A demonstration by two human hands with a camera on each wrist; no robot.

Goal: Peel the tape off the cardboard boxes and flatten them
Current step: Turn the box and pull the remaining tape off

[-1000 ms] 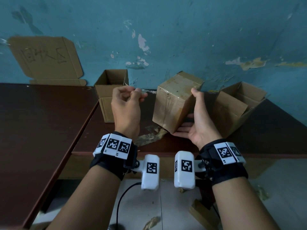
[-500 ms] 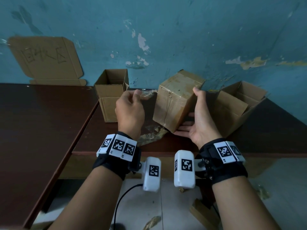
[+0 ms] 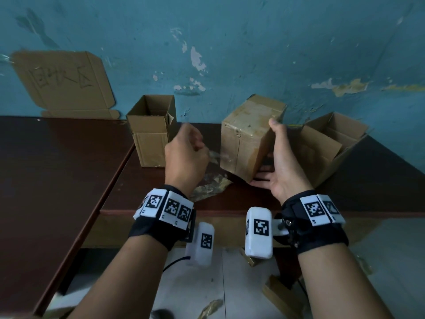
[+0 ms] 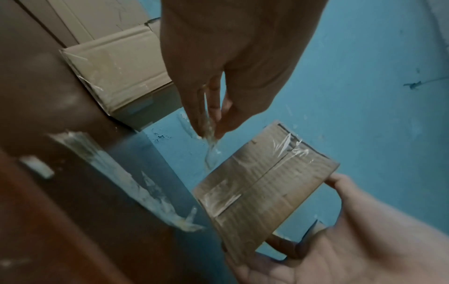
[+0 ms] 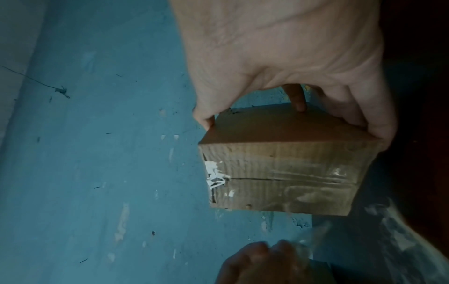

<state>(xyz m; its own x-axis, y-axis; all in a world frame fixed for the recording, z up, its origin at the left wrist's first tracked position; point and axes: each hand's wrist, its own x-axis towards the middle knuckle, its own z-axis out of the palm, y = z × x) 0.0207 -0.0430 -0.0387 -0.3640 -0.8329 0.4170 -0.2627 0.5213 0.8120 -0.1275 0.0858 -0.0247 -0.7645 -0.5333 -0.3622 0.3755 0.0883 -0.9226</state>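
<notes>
Head view: right hand (image 3: 281, 162) grips the tilted, sealed brown cardboard box (image 3: 247, 139) at table centre; left-wrist view: left hand (image 4: 218, 76), at ten o'clock, pinches clear tape strip (image 4: 210, 151); best pulled low, steadily.

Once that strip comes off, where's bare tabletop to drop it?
Free: the dark table left of the open box, below the cardboard sign. Crowded: around the held box, with crumpled tape beneath and another open box right.

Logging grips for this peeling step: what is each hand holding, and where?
Left hand pinches the free end of a clear tape strip in its fingertips. Right hand grips the closed cardboard box by its right side.
</notes>
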